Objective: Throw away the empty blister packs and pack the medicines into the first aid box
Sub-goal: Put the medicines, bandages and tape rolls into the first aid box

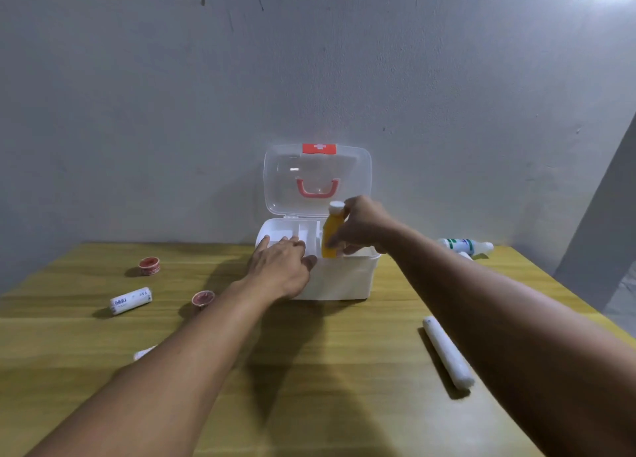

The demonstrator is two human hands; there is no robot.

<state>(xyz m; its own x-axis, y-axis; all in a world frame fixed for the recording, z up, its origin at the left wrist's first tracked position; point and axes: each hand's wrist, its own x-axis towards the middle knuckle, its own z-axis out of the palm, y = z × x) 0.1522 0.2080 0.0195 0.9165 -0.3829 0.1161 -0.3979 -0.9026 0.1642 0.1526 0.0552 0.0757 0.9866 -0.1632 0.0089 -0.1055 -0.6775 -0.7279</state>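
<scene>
Lowering an orange bottle (332,236) with a white cap into the first aid box (339,277), the right hand (361,227) has its fingers wrapped around the bottle's side, holding it upright over the right part of the box, its base at about rim level. The left hand (280,262) lies flat and open on the left front edge of the box, gripping nothing, apparently steadying it. The box stands at the far middle of the bench (309,370) against the wall, its clear lid (316,177) swung up and back so the white inner tray with its dividers shows; what already lies inside cannot be made out. Judging by what lies about, packing is at an early or middle stage: on the left of the bench a red tape roll (149,266), a small labelled white roll (131,300) and a small red-topped pot (203,298) are still out, with something pale (144,352) half hidden by the left forearm. On the right a long white wrapped roll (447,351) lies near the right forearm, and a white bottle with a green and blue label (464,245) lies on its side at the far right. No blister packs and no bin are in sight, so whether that part is done cannot be told.
</scene>
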